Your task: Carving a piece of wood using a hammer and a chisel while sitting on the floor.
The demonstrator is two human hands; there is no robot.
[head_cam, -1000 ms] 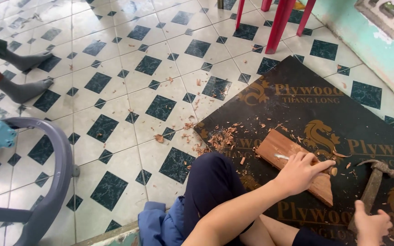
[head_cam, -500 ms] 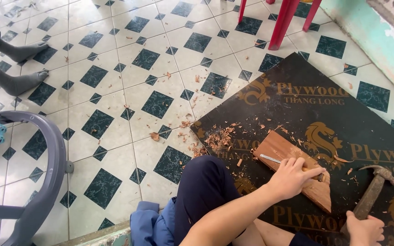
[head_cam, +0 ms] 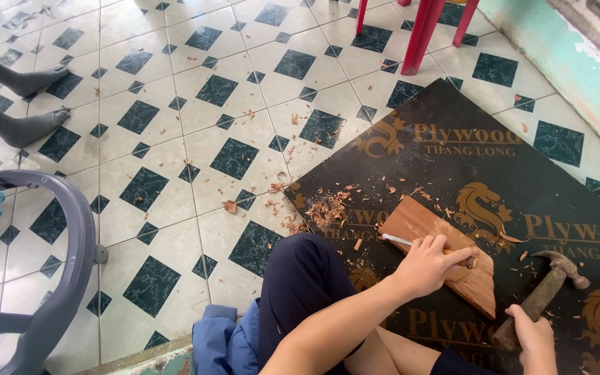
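Note:
My left hand (head_cam: 426, 264) grips a chisel (head_cam: 397, 240) whose metal blade rests on a reddish wooden board (head_cam: 421, 222). The board lies flat on a black plywood sheet (head_cam: 453, 160) on the tiled floor. My right hand (head_cam: 535, 340) holds the wooden handle of a hammer (head_cam: 548, 281), whose head hovers just right of the board, near the chisel's butt end. Wood chips (head_cam: 326, 208) are piled at the board's left end.
My knee in dark trousers (head_cam: 303, 285) sits beside the board. A grey plastic chair frame (head_cam: 57, 278) stands at the left. Another person's socked feet (head_cam: 22, 104) are at far left. Red chair legs (head_cam: 421, 28) stand at the top. A turquoise wall (head_cam: 578, 76) runs along the right.
The view has shifted slightly. My left hand stays on the chisel at the board; the hammer in my right hand has moved a little closer to the chisel's end.

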